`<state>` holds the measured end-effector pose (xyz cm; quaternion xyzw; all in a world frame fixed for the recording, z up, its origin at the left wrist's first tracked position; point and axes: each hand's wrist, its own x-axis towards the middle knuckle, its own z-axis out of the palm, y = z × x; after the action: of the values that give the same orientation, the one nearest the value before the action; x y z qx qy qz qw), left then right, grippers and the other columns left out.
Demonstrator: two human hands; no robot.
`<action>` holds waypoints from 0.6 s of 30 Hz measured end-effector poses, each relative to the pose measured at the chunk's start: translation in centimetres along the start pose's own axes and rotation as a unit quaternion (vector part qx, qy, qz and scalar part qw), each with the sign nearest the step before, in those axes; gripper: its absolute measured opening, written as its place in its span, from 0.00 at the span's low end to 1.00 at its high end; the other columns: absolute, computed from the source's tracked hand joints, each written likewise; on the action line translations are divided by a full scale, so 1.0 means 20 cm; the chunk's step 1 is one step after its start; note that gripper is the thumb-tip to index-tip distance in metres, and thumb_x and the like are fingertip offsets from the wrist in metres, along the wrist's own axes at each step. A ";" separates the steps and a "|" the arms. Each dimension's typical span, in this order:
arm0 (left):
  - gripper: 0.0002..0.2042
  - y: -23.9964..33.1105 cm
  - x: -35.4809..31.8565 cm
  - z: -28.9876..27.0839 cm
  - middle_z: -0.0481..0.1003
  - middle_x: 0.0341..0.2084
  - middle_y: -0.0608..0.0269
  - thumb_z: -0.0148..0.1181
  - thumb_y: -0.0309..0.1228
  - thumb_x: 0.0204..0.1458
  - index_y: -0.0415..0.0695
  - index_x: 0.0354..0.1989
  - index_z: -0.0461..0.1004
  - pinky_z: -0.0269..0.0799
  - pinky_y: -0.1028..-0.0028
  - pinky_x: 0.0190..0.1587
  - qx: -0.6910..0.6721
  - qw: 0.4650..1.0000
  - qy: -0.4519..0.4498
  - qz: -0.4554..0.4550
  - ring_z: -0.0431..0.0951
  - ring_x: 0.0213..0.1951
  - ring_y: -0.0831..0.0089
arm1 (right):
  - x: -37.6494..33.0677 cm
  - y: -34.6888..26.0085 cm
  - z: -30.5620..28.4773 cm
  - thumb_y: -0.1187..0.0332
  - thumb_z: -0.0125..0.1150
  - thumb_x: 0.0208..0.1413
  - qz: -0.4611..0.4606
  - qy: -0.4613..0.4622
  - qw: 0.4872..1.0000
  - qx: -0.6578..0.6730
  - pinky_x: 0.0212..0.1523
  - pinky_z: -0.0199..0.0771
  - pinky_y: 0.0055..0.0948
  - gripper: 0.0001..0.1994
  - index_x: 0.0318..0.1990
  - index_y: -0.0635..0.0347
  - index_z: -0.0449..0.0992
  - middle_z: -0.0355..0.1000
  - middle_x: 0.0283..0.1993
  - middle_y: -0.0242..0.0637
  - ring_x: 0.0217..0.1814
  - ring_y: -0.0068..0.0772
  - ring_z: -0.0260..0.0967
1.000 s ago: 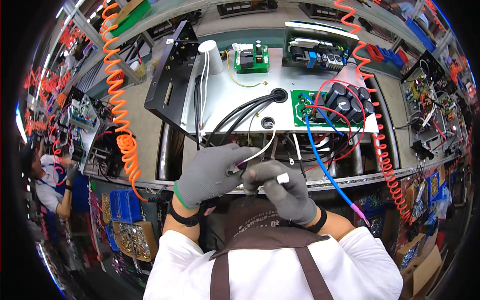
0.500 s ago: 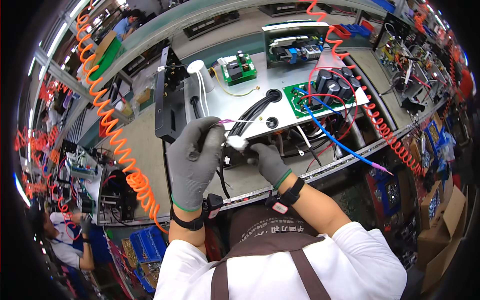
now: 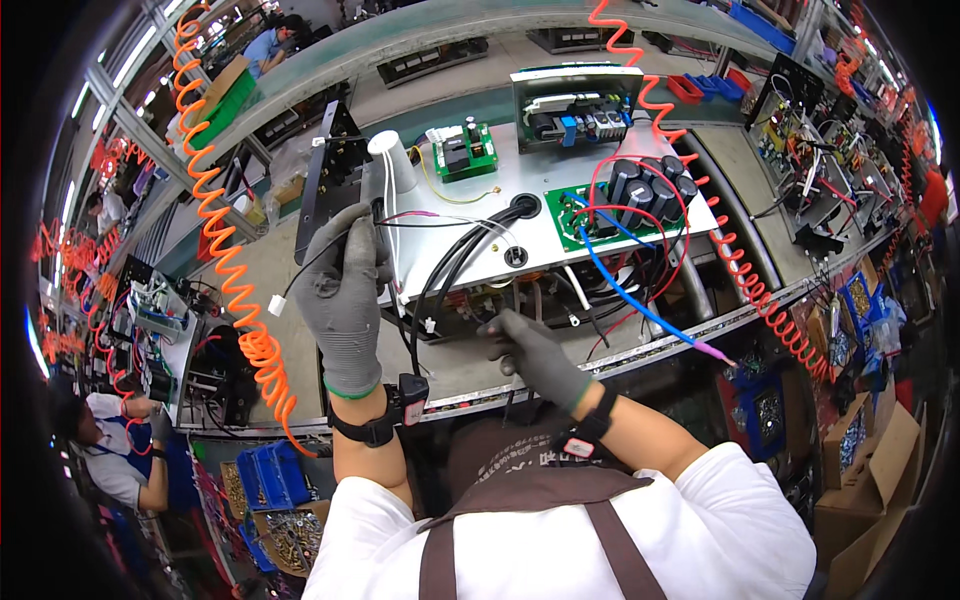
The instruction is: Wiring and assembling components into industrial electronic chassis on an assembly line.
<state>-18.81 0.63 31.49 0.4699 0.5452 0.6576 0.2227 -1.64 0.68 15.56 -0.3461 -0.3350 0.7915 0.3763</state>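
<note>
My left hand, in a grey glove, is closed on a thin wire with a purple sleeve near my fingers. The wire runs right to a round hole in the metal plate. A dark lead ending in a white connector sticks out on the left side of this hand. My gloved right hand is in front of the plate's near edge, its fingers loosely bent and apart, with nothing visible in them. Thick black cables come out of another hole and hang over the edge between my hands.
On the plate stand a white cylinder, a small green circuit board and a green board with black capacitors. A blue cable overhangs the front. Orange coiled hoses hang at both sides. Another person works at the lower left.
My left hand has moved left with the wire, drawing it across the plate. The white connector, formerly between my hands, now hangs left of my left hand. My right hand has moved slightly toward me.
</note>
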 end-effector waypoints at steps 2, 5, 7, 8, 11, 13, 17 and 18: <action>0.10 0.02 -0.01 0.06 0.71 0.22 0.67 0.54 0.29 0.57 0.39 0.44 0.73 0.61 0.85 0.19 -0.036 0.999 0.003 -0.013 0.68 0.21 0.85 | 0.14 0.11 -0.07 0.59 0.50 0.61 0.046 0.009 0.998 0.040 0.24 0.61 0.19 0.11 0.42 0.54 0.69 0.70 0.39 0.30 0.32 0.20 0.63; 0.17 0.08 -0.05 0.12 0.71 0.26 0.65 0.54 0.31 0.56 0.40 0.53 0.67 0.59 0.86 0.20 -0.166 0.985 0.037 0.012 0.65 0.22 0.85 | 0.29 0.15 -0.06 0.60 0.51 0.60 0.119 -0.049 0.988 0.085 0.25 0.62 0.20 0.08 0.39 0.52 0.69 0.69 0.39 0.27 0.31 0.22 0.64; 0.16 0.10 -0.03 0.11 0.72 0.27 0.64 0.54 0.31 0.57 0.39 0.52 0.67 0.60 0.86 0.20 -0.189 0.979 0.070 0.039 0.66 0.23 0.85 | 0.25 0.15 -0.10 0.59 0.51 0.60 0.111 -0.031 0.977 0.181 0.25 0.61 0.20 0.09 0.40 0.53 0.70 0.69 0.39 0.27 0.32 0.22 0.64; 0.16 0.10 -0.01 0.06 0.72 0.27 0.63 0.54 0.31 0.57 0.39 0.52 0.68 0.62 0.85 0.20 -0.213 0.968 0.115 0.068 0.67 0.23 0.85 | 0.22 0.16 -0.10 0.59 0.50 0.60 0.109 -0.018 0.958 0.266 0.24 0.60 0.20 0.10 0.40 0.54 0.70 0.68 0.40 0.27 0.32 0.21 0.64; 0.20 0.07 0.01 0.06 0.74 0.35 0.56 0.54 0.32 0.57 0.41 0.57 0.63 0.72 0.79 0.32 -0.222 0.965 0.129 0.045 0.74 0.33 0.76 | -0.05 -0.04 -0.15 0.58 0.47 0.62 0.035 -0.075 0.987 0.141 0.27 0.62 0.18 0.12 0.42 0.54 0.70 0.67 0.42 0.30 0.34 0.19 0.63; 0.27 0.07 -0.02 0.12 0.72 0.45 0.52 0.54 0.28 0.56 0.43 0.63 0.53 0.72 0.72 0.45 -0.259 0.961 0.094 0.023 0.74 0.45 0.68 | -0.14 -0.15 -0.10 0.61 0.45 0.63 -0.075 -0.077 0.994 -0.009 0.30 0.65 0.18 0.12 0.46 0.57 0.70 0.66 0.43 0.31 0.35 0.18 0.64; 0.29 -0.08 0.01 0.25 0.69 0.49 0.55 0.59 0.22 0.49 0.43 0.61 0.59 0.69 0.77 0.43 -0.035 0.973 0.123 0.194 0.73 0.46 0.70 | -0.14 -0.22 -0.03 0.70 0.43 0.63 -0.258 -0.033 0.957 -0.129 0.32 0.71 0.18 0.11 0.49 0.62 0.67 0.66 0.46 0.36 0.38 0.19 0.67; 0.29 -0.10 0.00 0.24 0.69 0.49 0.55 0.59 0.22 0.49 0.43 0.61 0.59 0.69 0.77 0.43 -0.037 0.973 0.122 0.195 0.73 0.46 0.70 | -0.15 -0.24 -0.03 0.72 0.43 0.63 -0.241 -0.035 0.965 -0.102 0.32 0.72 0.18 0.11 0.50 0.62 0.67 0.66 0.47 0.37 0.40 0.20 0.69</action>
<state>-15.13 3.67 29.46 0.4748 0.4418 0.7601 0.0394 2.07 0.69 19.95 -0.2636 -0.5001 0.6509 0.5067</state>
